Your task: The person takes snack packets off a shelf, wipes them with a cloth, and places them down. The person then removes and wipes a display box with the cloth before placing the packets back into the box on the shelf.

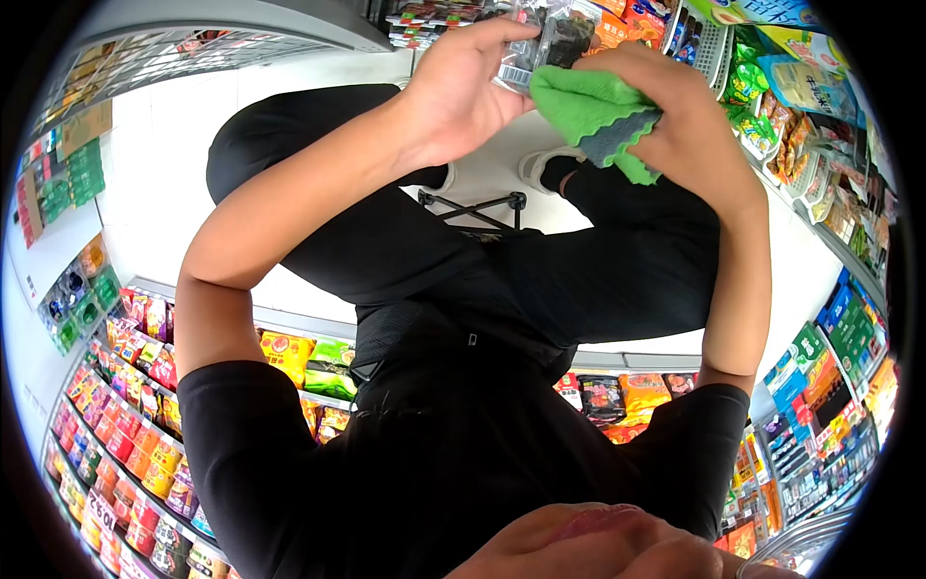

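My left hand (463, 92) grips the side of a clear plastic package (564, 39) with dark contents. A white barcode label shows near its lower edge. On the other side, my right hand (680, 121) is closed around a green cloth (584, 96) with a grey underside. The cloth hangs from the fingers close to the package's lower right corner; I cannot tell whether they touch. Part of the package is hidden by the cloth and the fingers. Orange and red snack packets (632, 24) lie just behind it.
Shelves of bright snack bags (145, 454) stand behind me at the lower left. More packets in white baskets (714, 53) line the right. A wire rack (212, 68) is at the upper left. A folding stool (473, 207) is beneath me on the white floor (159, 207).
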The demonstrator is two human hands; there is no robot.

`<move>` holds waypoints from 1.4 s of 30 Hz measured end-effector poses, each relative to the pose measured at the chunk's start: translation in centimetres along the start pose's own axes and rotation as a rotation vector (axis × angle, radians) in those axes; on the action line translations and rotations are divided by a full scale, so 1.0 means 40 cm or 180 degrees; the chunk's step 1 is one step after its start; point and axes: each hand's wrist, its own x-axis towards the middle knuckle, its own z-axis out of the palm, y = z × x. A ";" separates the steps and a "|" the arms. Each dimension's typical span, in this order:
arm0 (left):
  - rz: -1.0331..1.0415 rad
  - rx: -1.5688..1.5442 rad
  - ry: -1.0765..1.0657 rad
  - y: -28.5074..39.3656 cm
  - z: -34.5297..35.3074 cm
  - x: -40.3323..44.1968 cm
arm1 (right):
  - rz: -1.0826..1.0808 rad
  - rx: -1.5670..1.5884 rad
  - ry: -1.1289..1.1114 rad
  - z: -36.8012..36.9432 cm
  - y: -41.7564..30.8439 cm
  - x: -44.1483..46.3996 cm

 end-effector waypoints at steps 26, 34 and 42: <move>-0.0110 0.0597 0.0149 -0.011 0.013 -0.018 | 0.0570 -0.0087 0.0529 -0.028 -0.006 0.001; -0.0035 0.0088 0.0145 -0.017 -0.017 0.010 | -0.0060 -0.0080 0.0295 -0.018 -0.021 0.013; -0.0206 0.0570 -0.0045 -0.010 0.004 -0.013 | 0.0768 -0.0083 0.0571 -0.040 0.032 -0.021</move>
